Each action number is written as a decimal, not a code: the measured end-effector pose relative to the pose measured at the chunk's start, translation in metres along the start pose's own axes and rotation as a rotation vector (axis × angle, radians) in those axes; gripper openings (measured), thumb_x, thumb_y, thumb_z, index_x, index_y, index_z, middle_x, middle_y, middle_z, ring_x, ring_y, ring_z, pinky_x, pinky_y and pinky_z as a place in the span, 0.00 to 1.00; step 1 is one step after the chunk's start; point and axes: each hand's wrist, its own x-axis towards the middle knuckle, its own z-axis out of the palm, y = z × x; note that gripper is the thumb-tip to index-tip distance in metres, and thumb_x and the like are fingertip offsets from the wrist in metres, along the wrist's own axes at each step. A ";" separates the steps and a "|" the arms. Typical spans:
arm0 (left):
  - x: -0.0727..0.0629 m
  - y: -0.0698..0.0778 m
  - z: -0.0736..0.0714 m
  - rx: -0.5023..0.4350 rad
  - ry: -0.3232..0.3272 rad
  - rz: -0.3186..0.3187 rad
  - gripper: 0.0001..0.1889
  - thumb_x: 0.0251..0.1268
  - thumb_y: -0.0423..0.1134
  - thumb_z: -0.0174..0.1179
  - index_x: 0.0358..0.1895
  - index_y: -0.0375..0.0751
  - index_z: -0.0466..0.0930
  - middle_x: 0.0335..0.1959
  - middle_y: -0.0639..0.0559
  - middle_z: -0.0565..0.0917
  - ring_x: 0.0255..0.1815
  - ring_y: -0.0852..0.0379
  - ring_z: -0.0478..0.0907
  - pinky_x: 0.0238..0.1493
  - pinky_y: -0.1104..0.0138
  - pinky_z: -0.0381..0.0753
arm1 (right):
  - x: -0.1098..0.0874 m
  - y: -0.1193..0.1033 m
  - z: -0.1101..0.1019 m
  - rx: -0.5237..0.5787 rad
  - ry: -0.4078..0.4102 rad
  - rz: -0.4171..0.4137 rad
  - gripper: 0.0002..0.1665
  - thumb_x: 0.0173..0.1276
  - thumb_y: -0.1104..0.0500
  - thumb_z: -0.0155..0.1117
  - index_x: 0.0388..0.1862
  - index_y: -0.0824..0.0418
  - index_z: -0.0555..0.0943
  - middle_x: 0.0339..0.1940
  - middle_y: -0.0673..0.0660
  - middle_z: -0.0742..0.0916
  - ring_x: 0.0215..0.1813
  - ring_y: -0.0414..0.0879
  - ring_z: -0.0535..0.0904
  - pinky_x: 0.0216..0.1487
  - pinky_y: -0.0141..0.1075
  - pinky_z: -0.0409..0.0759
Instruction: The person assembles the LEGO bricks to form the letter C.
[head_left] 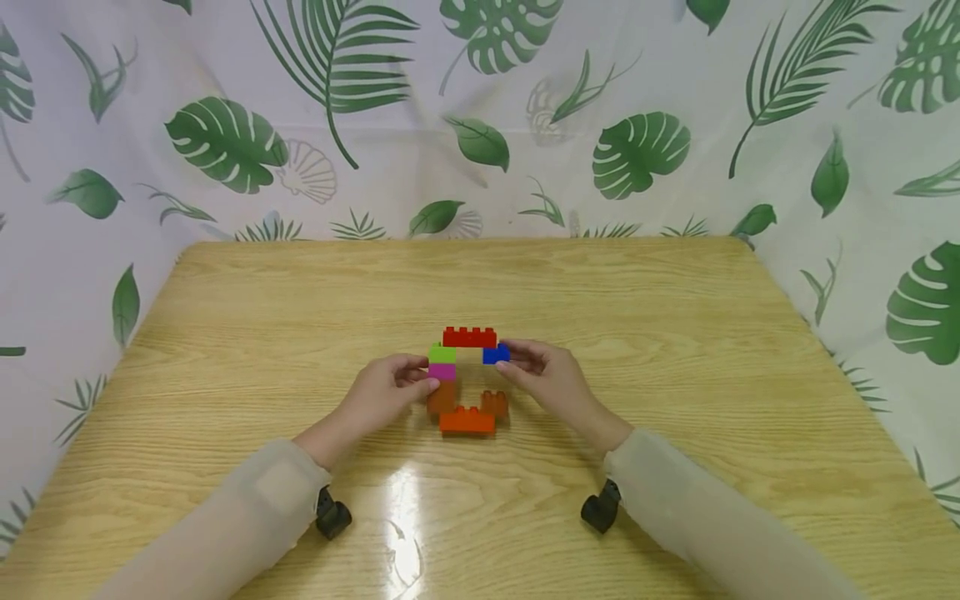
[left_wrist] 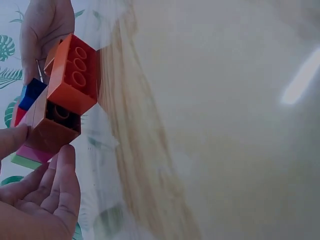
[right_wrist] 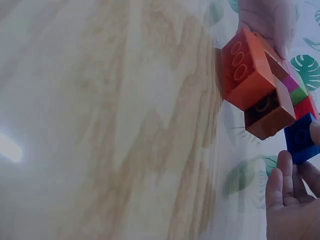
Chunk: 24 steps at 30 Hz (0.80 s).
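Note:
Toy building bricks form a ring with a gap on its right side. A red brick [head_left: 469, 338] spans the top and an orange brick [head_left: 467, 422] the bottom. On the left stand a green brick [head_left: 442, 354], a magenta brick [head_left: 442, 372] and brown brickwork [head_left: 441, 397]. My left hand [head_left: 384, 390] grips this left column between thumb and fingers. My right hand [head_left: 553, 379] pinches a blue brick [head_left: 492, 356] under the red brick's right end. Below it, apart from the blue one, a shorter brown brick [head_left: 494, 403] sits on the orange brick's right end.
The bricks are over a wood-grain table [head_left: 637, 317]. Behind it hangs a white cloth [head_left: 525, 167] printed with green leaves. Each sleeve cuff carries a small black camera, the left camera [head_left: 332, 514] and the right camera [head_left: 602, 508].

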 end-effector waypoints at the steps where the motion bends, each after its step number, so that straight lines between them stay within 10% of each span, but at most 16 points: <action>1: 0.002 0.000 0.000 0.015 0.002 -0.006 0.24 0.66 0.40 0.61 0.59 0.28 0.73 0.47 0.42 0.82 0.46 0.48 0.79 0.46 0.61 0.79 | 0.002 0.000 0.001 -0.018 0.008 0.016 0.26 0.68 0.55 0.63 0.62 0.65 0.75 0.54 0.62 0.82 0.50 0.52 0.81 0.47 0.37 0.80; 24: 0.020 -0.001 0.009 0.112 0.007 -0.080 0.23 0.70 0.43 0.56 0.60 0.31 0.73 0.55 0.40 0.78 0.57 0.45 0.74 0.57 0.54 0.72 | 0.011 0.010 0.003 -0.202 -0.013 0.165 0.31 0.70 0.47 0.58 0.65 0.64 0.73 0.59 0.60 0.80 0.56 0.52 0.77 0.57 0.45 0.74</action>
